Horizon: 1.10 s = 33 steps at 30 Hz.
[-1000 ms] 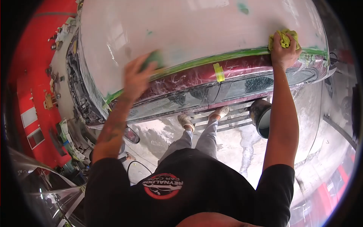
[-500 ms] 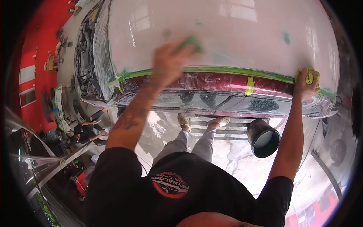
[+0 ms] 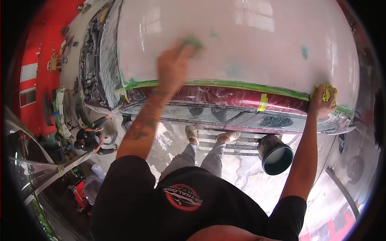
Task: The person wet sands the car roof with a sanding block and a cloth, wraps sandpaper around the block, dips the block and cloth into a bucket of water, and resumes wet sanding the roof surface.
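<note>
My left hand is on the car's pale, wet-looking roof, its fingers closed on a green pad. Motion blurs both the hand and the pad, so the pad's exact kind cannot be made out. Near the roof's right-hand edge, my right hand grips a crumpled yellow cloth, pressed against the surface. Green masking tape runs along the roof's near edge above the dark red side. Several greenish spots show through the pale coating.
A dark bucket of cloudy liquid stands on the right, beside the slatted platform under my feet. Plastic sheeting covers glass at the car's left end. Two other people are low down at left.
My left hand and the green pad have shifted slightly left across the roof. My right hand keeps its grip on the yellow cloth. The view has tilted a little.
</note>
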### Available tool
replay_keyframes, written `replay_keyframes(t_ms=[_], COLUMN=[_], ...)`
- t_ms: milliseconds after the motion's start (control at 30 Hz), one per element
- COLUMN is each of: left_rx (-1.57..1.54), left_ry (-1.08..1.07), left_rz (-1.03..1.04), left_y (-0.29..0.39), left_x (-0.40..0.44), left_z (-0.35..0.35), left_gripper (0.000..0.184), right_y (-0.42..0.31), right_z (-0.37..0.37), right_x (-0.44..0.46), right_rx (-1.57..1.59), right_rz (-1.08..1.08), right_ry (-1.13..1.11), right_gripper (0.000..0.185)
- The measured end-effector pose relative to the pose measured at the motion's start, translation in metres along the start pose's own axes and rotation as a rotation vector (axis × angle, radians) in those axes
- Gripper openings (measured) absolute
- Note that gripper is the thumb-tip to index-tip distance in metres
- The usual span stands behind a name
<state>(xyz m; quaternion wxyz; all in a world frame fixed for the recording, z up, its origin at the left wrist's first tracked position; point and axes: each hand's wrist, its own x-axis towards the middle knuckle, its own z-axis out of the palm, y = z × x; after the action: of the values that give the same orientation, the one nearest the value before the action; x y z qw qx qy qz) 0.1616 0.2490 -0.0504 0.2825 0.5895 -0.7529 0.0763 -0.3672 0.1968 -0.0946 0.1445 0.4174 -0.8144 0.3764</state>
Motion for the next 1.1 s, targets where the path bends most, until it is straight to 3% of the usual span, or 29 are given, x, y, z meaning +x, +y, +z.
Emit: replay_keyframes(t_ms=[67, 133, 167, 233, 267, 333, 433, 500, 533, 600, 667, 733, 833, 900, 967, 1033, 1100], left_rx=[0.036, 0.039, 0.037, 0.247, 0.251, 0.209, 0.156, 0.096, 0.094, 0.140, 0.163, 0.355, 0.211, 0.289, 0.451, 0.494, 0.067], left_ry=[0.064, 0.110, 0.117, 0.128, 0.134, -0.067, -0.020, 0.073, 0.071, 0.076, 0.128, 0.087, 0.100, 0.061, -0.038, 0.136, 0.143], left_rz=[-0.188, -0.509, -0.511, -0.869, -0.865, -0.380, -0.239, -0.484, -0.485, -0.785, -0.712, -0.296, -0.322, -0.750, -1.073, -0.756, -0.503], left_y=[-0.080, -0.149, -0.145, -0.128, -0.106, -0.056, -0.098, -0.162, -0.173, -0.182, -0.169, -0.127, -0.175, -0.225, -0.204, -0.161, -0.057], left_x=[-0.015, -0.019, -0.014, -0.001, -0.004, -0.028, -0.052, -0.037, -0.023, -0.013, -0.039, -0.065, -0.057, -0.022, 0.046, 0.089, 0.136], left_z=[-0.011, -0.011, -0.008, -0.002, -0.002, -0.009, -0.026, -0.032, -0.031, -0.032, -0.025, -0.029, -0.032, -0.018, -0.003, 0.043, 0.075], left_gripper=[0.042, 0.041, 0.041, 0.041, 0.041, 0.045, 0.045, 0.040, 0.040, 0.041, 0.041, 0.042, 0.044, 0.041, 0.034, 0.030, 0.027], right_y=[-0.009, -0.009, -0.010, -0.011, -0.011, -0.007, -0.003, -0.003, -0.005, -0.007, -0.009, -0.009, -0.005, -0.004, -0.014, -0.015, -0.011], right_z=[-0.002, -0.004, -0.004, -0.005, -0.005, -0.004, -0.004, -0.003, -0.003, -0.006, -0.005, -0.005, -0.009, -0.005, -0.009, -0.009, -0.009], right_x=[-0.001, -0.001, 0.001, -0.003, -0.003, -0.002, -0.003, -0.001, -0.002, -0.002, 0.000, -0.002, -0.003, -0.002, -0.004, -0.004, -0.003], right_rx=[-0.015, 0.007, 0.011, -0.008, -0.001, -0.013, 0.015, -0.008, -0.010, -0.017, -0.038, -0.072, -0.026, -0.013, -0.029, -0.046, -0.059], right_rz=[0.020, 0.024, 0.020, -0.007, -0.004, -0.019, -0.044, -0.037, -0.038, -0.014, -0.026, -0.027, -0.030, -0.079, -0.053, -0.033, -0.070], right_ry=[0.003, -0.008, -0.004, 0.014, 0.015, 0.015, 0.023, 0.023, 0.022, 0.020, 0.025, 0.028, 0.015, 0.039, 0.034, 0.023, 0.020], right_gripper=[0.057, 0.044, 0.044, 0.044, 0.044, 0.044, 0.047, 0.049, 0.049, 0.050, 0.048, 0.046, 0.045, 0.044, 0.043, 0.043, 0.042])
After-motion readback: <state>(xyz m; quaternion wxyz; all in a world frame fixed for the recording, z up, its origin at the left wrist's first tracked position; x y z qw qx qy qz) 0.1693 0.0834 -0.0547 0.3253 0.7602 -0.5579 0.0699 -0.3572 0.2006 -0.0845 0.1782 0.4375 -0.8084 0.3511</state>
